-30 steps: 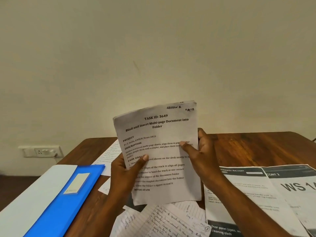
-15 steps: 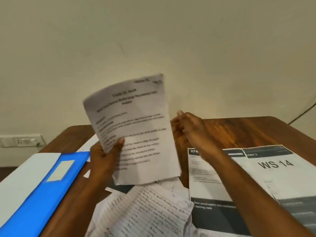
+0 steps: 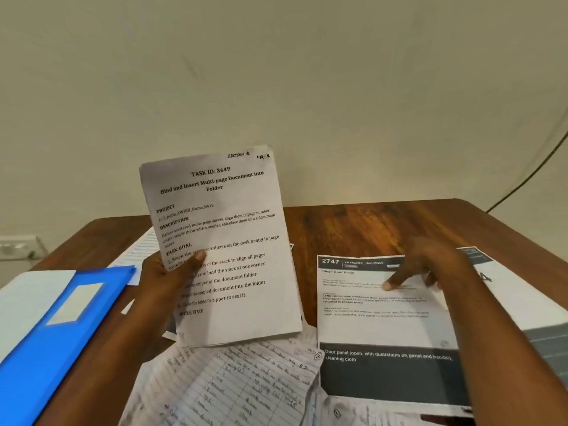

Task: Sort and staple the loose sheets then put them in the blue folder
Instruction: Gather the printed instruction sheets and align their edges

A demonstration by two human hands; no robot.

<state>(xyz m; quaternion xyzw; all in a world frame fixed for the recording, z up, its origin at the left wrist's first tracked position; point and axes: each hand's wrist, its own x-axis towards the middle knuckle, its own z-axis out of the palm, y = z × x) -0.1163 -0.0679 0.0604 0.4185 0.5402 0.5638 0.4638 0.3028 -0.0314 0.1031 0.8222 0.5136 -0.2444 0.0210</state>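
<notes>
My left hand (image 3: pixel 167 281) holds a thin stack of printed sheets (image 3: pixel 233 229) upright above the wooden table, thumb pressed on the front page headed "TASK ID: 3649". My right hand (image 3: pixel 421 265) hovers to the right with fingers spread, fingertips touching a printed sheet headed "2747" (image 3: pixel 381 327) that lies flat on the table. The blue folder (image 3: pixel 61 333) lies at the left, with a white label on its cover. No stapler is in view.
Handwritten lined sheets (image 3: pixel 233 385) lie scattered at the near edge, below the held stack. Another printed sheet (image 3: pixel 516 299) sits at far right under my forearm. A lined page (image 3: pixel 138 253) peeks out behind the folder. The wooden table (image 3: pixel 353 229) meets the wall behind.
My right hand let go of the held stack and moved right and down onto the "2747" sheet. My left hand alone now keeps the stack upright.
</notes>
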